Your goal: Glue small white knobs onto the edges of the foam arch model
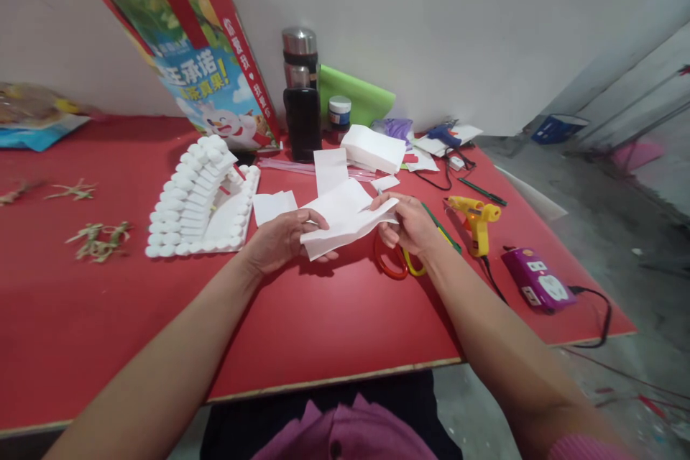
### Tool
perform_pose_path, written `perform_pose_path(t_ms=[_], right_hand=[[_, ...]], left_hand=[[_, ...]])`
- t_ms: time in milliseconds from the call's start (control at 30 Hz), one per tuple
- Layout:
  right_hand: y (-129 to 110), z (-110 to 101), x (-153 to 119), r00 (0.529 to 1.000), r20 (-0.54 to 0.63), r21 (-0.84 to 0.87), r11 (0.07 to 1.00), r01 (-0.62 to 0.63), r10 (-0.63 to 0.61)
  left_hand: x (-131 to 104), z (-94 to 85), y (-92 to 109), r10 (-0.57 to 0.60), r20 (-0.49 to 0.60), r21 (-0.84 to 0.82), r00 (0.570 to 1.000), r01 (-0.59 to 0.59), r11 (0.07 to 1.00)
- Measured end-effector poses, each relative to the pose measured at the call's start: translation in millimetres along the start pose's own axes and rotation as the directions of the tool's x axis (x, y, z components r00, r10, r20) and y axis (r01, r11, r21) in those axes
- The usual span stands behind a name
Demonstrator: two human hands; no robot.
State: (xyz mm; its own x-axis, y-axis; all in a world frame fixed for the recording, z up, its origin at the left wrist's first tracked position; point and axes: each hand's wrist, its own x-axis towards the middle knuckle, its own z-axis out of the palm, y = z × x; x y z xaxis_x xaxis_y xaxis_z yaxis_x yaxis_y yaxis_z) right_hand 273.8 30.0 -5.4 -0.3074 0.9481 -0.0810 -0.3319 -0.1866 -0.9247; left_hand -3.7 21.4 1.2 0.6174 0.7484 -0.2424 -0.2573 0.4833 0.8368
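My left hand (277, 238) and my right hand (412, 225) hold a folded piece of white paper (345, 230) between them, a little above the red table. Each hand pinches one end, thumb on top. A small thin tip shows by the right fingers; I cannot tell what it is. More white paper (331, 169) lies just behind. Scissors (391, 264) with red and yellow handles rest under my right hand, partly hidden. Left of my hands stands a white model (186, 208) built of rounded pieces and strips.
A yellow glue gun (474, 219) and a purple power socket (542, 280) with cords sit at the right. Behind stand a thermos (300, 50), a black phone-like object (302, 122), a jar (339, 112) and a printed bag (210, 79). Dried knotted stalks (100, 241) lie left.
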Motion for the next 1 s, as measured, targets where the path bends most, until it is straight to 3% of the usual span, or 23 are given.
perform_pose_path(t_ms=[167, 367, 500, 733, 867, 1000], right_hand=[[3, 1, -1, 1.0, 0.013, -0.057, 0.998, 0.018, -0.017], [3, 11, -8, 0.992, 0.127, -0.122, 0.992, -0.01, 0.026], [2, 14, -10, 0.988, 0.142, -0.151, 0.987, -0.045, 0.067], [5, 8, -1, 0.998, 0.014, -0.181, 0.982, -0.06, 0.063], [4, 11, 0, 0.997, -0.058, -0.146, 0.987, -0.065, 0.057], [5, 19, -1, 0.992, -0.121, -0.267, 0.964, 0.002, -0.035]], left_hand=[[4, -3.6, -7, -0.015, -0.031, 0.073, 0.999, 0.017, 0.997], [-2, 2.8, -6, -0.18, 0.053, 0.144, 0.982, 0.171, 0.975], [-7, 8.8, -5, -0.224, 0.06, 0.167, 0.973, 0.212, 0.963], [-8, 7.1, -9, -0.218, 0.137, 0.131, 0.966, 0.201, 0.971], [-3, 6.2, -13, -0.151, 0.099, 0.153, 0.984, 0.135, 0.979], [1, 7.3, -15, -0.12, 0.08, 0.156, 0.99, 0.107, 0.982]])
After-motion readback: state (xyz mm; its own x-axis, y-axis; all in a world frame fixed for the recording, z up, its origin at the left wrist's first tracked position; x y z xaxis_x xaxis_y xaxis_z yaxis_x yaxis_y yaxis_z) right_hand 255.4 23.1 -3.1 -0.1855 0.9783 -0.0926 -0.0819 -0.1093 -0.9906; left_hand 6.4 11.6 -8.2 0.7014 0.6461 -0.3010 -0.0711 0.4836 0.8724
